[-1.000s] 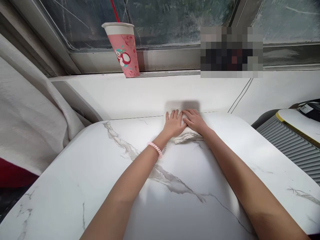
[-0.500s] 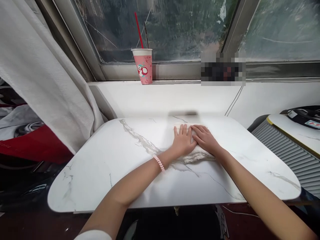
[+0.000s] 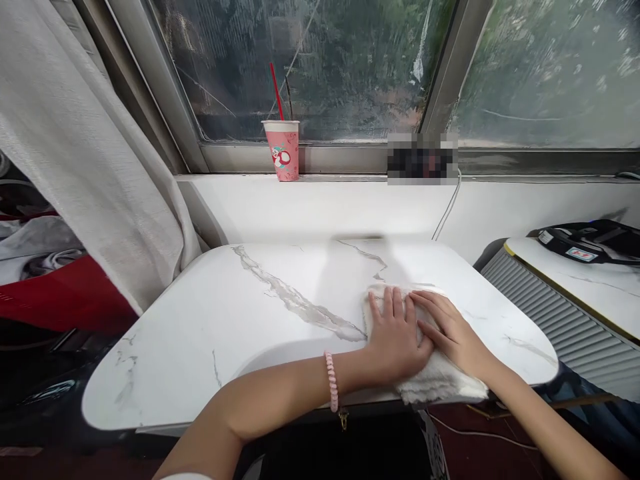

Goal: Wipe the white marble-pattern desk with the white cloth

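A white cloth (image 3: pixel 435 381) lies on the right half of a white marble-patterned table (image 3: pixel 190 320), its lower edge reaching the table's front edge. My left hand (image 3: pixel 397 337) rests flat on the cloth with fingers spread, a pink coiled band around its wrist. Just to its right, my right hand (image 3: pixel 453 330) also presses on the cloth, fingers stretched out. The left thumb and the right hand's fingers meet or nearly meet. Part of the cloth is hidden under both hands.
A pink paper cup (image 3: pixel 285 157) with a red straw stands on the window sill. A blurred-out dark item (image 3: pixel 423 160) is beside it, farther right. A grey curtain (image 3: pixel 115 167) hangs at left. A second table with a black item (image 3: pixel 585 243) stands at right.
Both hands and the cloth have moved toward me and somewhat to the right, from the table's middle to its front edge. The head view has shifted a little.
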### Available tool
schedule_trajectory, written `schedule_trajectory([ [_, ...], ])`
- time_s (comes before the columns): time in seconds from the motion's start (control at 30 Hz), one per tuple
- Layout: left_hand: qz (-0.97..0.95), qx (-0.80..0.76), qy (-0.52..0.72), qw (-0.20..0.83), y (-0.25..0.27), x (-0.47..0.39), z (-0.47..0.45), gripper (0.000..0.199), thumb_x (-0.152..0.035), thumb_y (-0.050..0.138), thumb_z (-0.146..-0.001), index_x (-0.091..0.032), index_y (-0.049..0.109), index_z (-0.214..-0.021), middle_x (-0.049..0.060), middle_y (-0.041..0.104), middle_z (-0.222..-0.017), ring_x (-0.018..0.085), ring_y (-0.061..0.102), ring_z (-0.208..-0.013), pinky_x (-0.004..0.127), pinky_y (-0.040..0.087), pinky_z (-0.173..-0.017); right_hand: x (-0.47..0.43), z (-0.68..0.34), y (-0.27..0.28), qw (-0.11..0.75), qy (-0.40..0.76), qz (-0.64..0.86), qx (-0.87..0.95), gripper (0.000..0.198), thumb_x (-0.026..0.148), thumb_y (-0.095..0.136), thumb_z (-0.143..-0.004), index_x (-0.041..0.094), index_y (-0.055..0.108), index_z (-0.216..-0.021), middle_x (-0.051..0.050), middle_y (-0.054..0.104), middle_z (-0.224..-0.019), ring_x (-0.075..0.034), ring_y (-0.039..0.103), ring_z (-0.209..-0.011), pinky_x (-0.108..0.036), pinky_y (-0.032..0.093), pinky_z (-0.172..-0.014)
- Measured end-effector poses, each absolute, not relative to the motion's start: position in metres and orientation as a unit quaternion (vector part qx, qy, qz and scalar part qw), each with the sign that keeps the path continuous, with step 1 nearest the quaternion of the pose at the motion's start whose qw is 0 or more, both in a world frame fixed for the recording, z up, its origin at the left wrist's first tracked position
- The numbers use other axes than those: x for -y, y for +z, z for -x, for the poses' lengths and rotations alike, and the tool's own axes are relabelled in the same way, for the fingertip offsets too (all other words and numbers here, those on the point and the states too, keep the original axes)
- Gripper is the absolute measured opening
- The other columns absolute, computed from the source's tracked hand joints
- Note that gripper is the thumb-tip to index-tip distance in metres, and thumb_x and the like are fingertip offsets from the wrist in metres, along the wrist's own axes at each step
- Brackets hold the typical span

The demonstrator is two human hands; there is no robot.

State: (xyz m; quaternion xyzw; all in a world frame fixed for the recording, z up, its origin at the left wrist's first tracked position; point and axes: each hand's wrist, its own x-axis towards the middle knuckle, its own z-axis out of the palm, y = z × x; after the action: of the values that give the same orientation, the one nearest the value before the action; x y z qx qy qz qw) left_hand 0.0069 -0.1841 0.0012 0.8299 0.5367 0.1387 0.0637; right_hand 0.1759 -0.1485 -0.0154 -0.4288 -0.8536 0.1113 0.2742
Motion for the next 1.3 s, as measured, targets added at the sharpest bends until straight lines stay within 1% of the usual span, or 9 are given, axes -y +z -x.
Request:
schedule_trajectory([
  [0.13, -0.832, -0.529, 0.147, 0.078, 0.002, 0.183, -0.012, 0.072, -0.049, 0.023, -0.096, 0.0, 0.023, -0.149, 0.026, 0.018, -0.157, 0.04, 0.007, -0.146, 0.069, 0.005, -0.112, 0.147, -0.18, -0.014, 0.278, 0.116, 0.438, 0.847, 0.043, 0.045, 0.041, -0.096, 0.027, 0.045, -0.135, -0.008, 0.049, -0.138, -0.028, 0.041, -0.13, -0.052, 0.034, -0.11],
  [0.3, -0.83, -0.531, 0.154, 0.074, 0.0, 0.169, -0.009, 0.072, -0.048, 0.024, -0.096, 0.0, 0.024, -0.149, 0.024, 0.02, -0.157, 0.038, 0.009, -0.146, 0.067, 0.005, -0.113, 0.128, -0.173, -0.012, 0.274, 0.108, 0.428, 0.855, 0.04, 0.044, 0.042, -0.095, 0.026, 0.048, -0.13, -0.008, 0.052, -0.133, -0.027, 0.045, -0.126, -0.051, 0.035, -0.108],
  [0.53, -0.807, -0.563, 0.166, 0.069, -0.003, 0.116, 0.002, 0.07, -0.051, 0.026, -0.094, -0.008, 0.029, -0.149, 0.017, 0.026, -0.157, 0.031, 0.015, -0.147, 0.059, 0.004, -0.117, 0.074, -0.156, -0.014, 0.289, 0.083, 0.423, 0.855, 0.04, 0.042, 0.041, -0.093, 0.021, 0.053, -0.125, -0.011, 0.056, -0.129, -0.029, 0.047, -0.123, -0.049, 0.036, -0.105],
  [0.77, -0.795, -0.58, 0.164, 0.071, -0.003, 0.059, 0.02, 0.068, -0.053, 0.026, -0.093, -0.015, 0.03, -0.149, 0.01, 0.028, -0.158, 0.025, 0.018, -0.147, 0.053, 0.003, -0.119, 0.009, -0.137, -0.019, 0.298, 0.083, 0.423, 0.852, 0.038, 0.035, 0.043, -0.088, 0.023, 0.056, -0.122, -0.01, 0.059, -0.124, -0.03, 0.049, -0.119, -0.05, 0.037, -0.103],
  [0.93, -0.782, -0.597, 0.167, 0.056, -0.006, 0.031, 0.023, 0.068, -0.055, 0.024, -0.094, -0.015, 0.03, -0.149, 0.01, 0.027, -0.158, 0.025, 0.016, -0.147, 0.053, 0.003, -0.119, -0.024, -0.13, -0.022, 0.314, 0.092, 0.42, 0.846, 0.038, 0.035, 0.045, -0.087, 0.024, 0.059, -0.12, -0.009, 0.061, -0.121, -0.03, 0.05, -0.118, -0.049, 0.038, -0.103],
  [1.07, -0.774, -0.606, 0.169, 0.071, -0.006, 0.013, 0.02, 0.068, -0.054, 0.025, -0.094, -0.015, 0.03, -0.15, 0.01, 0.026, -0.159, 0.024, 0.015, -0.147, 0.053, 0.002, -0.119, -0.044, -0.13, -0.024, 0.314, 0.097, 0.433, 0.84, 0.038, 0.037, 0.045, -0.087, 0.024, 0.06, -0.119, -0.009, 0.061, -0.122, -0.03, 0.052, -0.116, -0.049, 0.039, -0.102],
  [1.3, -0.77, -0.613, 0.166, 0.064, -0.004, -0.015, 0.019, 0.066, -0.054, 0.022, -0.095, -0.018, 0.032, -0.148, 0.008, 0.027, -0.158, 0.023, 0.016, -0.147, 0.052, 0.004, -0.12, -0.075, -0.132, -0.028, 0.332, 0.096, 0.442, 0.828, 0.039, 0.036, 0.044, -0.086, 0.024, 0.062, -0.118, -0.009, 0.063, -0.121, -0.03, 0.053, -0.116, -0.049, 0.041, -0.101],
])
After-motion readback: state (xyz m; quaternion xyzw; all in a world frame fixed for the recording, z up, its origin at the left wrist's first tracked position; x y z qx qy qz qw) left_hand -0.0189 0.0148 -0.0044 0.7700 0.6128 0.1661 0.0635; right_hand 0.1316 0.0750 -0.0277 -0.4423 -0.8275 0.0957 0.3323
